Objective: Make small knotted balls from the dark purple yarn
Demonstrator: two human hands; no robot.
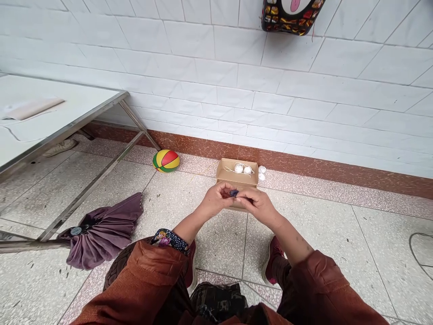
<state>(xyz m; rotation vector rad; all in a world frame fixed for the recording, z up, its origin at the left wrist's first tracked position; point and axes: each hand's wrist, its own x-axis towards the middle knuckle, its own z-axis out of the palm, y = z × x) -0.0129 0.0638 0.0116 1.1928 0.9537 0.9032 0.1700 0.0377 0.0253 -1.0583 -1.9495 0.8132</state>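
Both of my hands meet in front of me, over the near side of an open cardboard box (226,164) on the floor. Between their fingertips is a small dark blue item (233,192), mostly covered, so its kind cannot be made out. The fingers of my left hand (218,198) curl around one side of it. My right hand (259,204) pinches at its other side with thumb and fingers. Inside the box lie two white balls of string (238,168) with loose ends. Small white round pieces (262,169) sit on the floor just right of the box.
A colourful ball (166,160) rests against the wall base. To the left stands a metal-framed table (84,97), with a purple umbrella (108,225) on the floor beside it. A patterned bag (287,22) hangs on the tiled wall. A cable (414,253) lies far right.
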